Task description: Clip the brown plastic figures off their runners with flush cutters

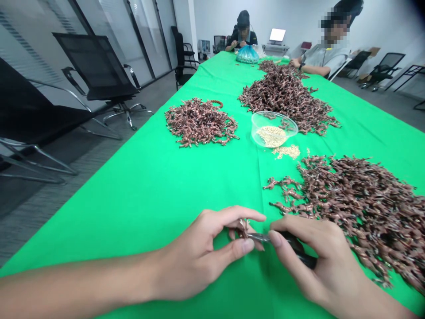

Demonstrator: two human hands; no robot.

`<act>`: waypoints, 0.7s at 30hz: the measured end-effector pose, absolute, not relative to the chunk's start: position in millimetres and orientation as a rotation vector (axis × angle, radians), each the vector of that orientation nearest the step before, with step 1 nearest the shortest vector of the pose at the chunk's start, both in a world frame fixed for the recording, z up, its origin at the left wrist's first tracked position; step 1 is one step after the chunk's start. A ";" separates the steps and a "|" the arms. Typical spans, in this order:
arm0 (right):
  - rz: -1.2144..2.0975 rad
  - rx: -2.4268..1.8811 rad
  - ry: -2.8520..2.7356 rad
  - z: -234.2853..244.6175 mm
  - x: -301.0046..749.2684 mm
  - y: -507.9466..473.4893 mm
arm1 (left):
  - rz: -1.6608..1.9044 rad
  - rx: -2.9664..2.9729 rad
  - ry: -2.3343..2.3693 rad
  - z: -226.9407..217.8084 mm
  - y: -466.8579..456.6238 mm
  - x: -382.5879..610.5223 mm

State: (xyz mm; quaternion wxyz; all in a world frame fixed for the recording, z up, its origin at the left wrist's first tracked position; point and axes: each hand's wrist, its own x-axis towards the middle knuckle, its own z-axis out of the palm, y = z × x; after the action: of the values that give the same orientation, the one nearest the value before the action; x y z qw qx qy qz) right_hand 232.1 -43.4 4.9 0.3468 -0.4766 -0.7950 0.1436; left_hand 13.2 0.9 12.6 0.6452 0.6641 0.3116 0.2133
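Tight work, little margin

A long desk (139,212) under green cloth runs down the room, a co-worker (243,33) at its far end and another co-worker (332,55) along its right side, with a blue bag (247,55) near them. Three heaps of copper-brown pieces cover much of the top: the far heap (285,99), the left heap (201,122) and the near heap (352,208). A clear bowl (274,129) of pale grains sits just beside the far heap, with spilled grains (286,152) in front of it.

The left hand (199,254) pinches one piece (243,229) between thumb and fingers, in open cloth just beside the near heap. The right hand (308,261) grips a black-handled tool (299,249), its metal tip at the piece. A slip there could catch the left fingers. The right hand's heel could also drag the near heap, whose tangled pieces may pull together.
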 end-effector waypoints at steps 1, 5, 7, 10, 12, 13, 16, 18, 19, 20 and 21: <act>0.375 -1.234 -2.062 5.1 232.0 -43.3 | 0.483 1.507 0.711 12.3 1.0 13.1; 0.376 -1.227 -2.066 5.1 231.8 -43.1 | 0.483 1.499 0.712 11.7 1.2 13.0; 0.356 -1.223 -2.071 5.2 231.8 -43.3 | 0.488 1.498 0.708 11.9 1.2 13.1; 0.332 -1.224 -2.088 6.1 231.7 -43.6 | 0.488 1.507 0.706 12.5 0.8 13.3; 0.326 -1.228 -2.103 7.1 231.4 -43.8 | 0.485 1.523 0.706 12.6 0.7 13.3; 0.326 -1.231 -2.108 7.5 231.2 -44.0 | 0.487 1.536 0.708 12.5 0.7 13.2; 0.358 -1.266 -2.115 8.5 231.0 -44.9 | 0.512 1.585 0.730 11.1 1.4 12.8; 0.412 -1.338 -2.139 9.1 231.4 -46.2 | 0.551 1.622 0.748 9.6 1.6 12.4; 0.429 -1.384 -2.153 9.5 231.7 -47.0 | 0.576 1.638 0.754 8.8 1.3 12.3; 0.432 -1.427 -2.163 10.0 232.0 -47.9 | 0.600 1.652 0.756 8.0 0.9 12.2; 0.422 -1.462 -2.166 10.7 232.4 -48.7 | 0.627 1.659 0.760 7.2 0.3 12.2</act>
State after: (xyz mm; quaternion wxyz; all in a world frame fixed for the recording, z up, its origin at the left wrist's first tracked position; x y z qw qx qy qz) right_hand 232.4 -48.7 10.7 0.2448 -0.5354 -0.7934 0.1546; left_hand 12.2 0.3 7.2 0.5697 0.7065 0.3239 0.2671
